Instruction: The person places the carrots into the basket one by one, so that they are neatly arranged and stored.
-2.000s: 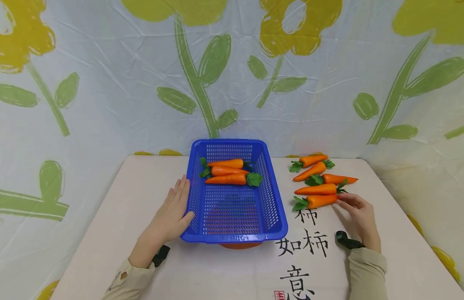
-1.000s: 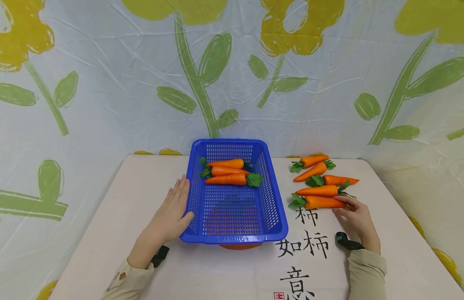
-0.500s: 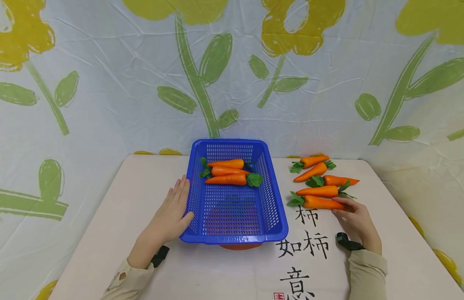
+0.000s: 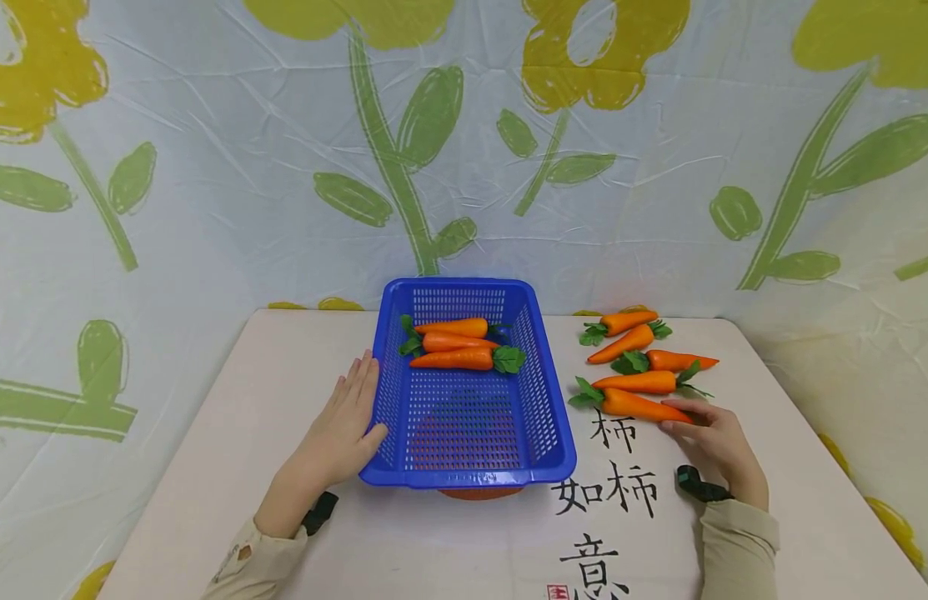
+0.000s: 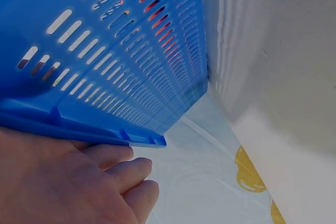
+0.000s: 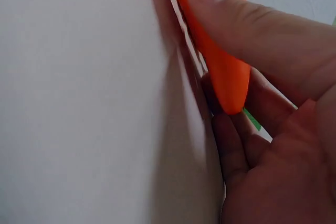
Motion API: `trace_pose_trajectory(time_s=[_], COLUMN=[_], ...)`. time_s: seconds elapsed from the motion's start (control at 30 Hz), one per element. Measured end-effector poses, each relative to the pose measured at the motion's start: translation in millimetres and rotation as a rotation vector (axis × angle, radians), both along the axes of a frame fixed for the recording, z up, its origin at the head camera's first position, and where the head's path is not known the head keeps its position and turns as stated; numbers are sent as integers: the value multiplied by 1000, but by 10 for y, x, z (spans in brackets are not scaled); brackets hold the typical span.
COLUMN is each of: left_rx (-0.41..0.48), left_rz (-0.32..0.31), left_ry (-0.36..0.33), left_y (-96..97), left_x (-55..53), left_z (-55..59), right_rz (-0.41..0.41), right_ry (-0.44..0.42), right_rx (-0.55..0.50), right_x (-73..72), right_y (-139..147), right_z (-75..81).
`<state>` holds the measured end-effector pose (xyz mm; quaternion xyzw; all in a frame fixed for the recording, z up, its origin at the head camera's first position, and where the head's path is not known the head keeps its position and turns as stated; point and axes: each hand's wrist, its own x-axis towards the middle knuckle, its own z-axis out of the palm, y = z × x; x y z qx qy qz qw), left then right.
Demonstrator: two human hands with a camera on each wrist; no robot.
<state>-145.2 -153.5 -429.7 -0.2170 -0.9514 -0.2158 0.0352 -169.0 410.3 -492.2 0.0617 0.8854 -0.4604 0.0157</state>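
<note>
My right hand [image 4: 714, 437] pinches the pointed end of the nearest carrot [image 4: 636, 405] on the table; its leafy top points left. The right wrist view shows the thumb on one side of this carrot [image 6: 223, 40] and fingers on the other, low at the tabletop. With straight fingers, my left hand [image 4: 343, 425] rests along the left rim of a blue plastic basket [image 4: 467, 478]. In the left wrist view the fingers [image 5: 128, 174] lie under the basket's rim [image 5: 94, 132]. Several carrots lie behind the pinched one, the closest being an orange carrot [image 4: 647, 382].
Three carrots [image 4: 459, 359] lie across the back half of the basket. Something round and reddish [image 4: 482, 493] shows beneath the basket's front edge. The pale tabletop [image 4: 418, 550] carries black brush lettering [image 4: 632, 487] in front of the carrots. A flower-print cloth [image 4: 268, 167] hangs behind the table.
My right hand has taken the nearest carrot's tip and drawn it slightly toward me, tilting it so the leafy end shifts left and back. The left hand and basket have stayed put.
</note>
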Motion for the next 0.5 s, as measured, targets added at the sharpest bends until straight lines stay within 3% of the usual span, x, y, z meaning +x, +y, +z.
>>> trace_pose_trajectory(time_s=[0.5], left_rx=[-1], left_rz=[-3], left_ry=[5], left_y=[-8], left_x=[-10], left_z=[-19], right_rz=[14], right_ry=[85], right_rx=[-14], right_x=[50], right_y=[-3], right_z=[25])
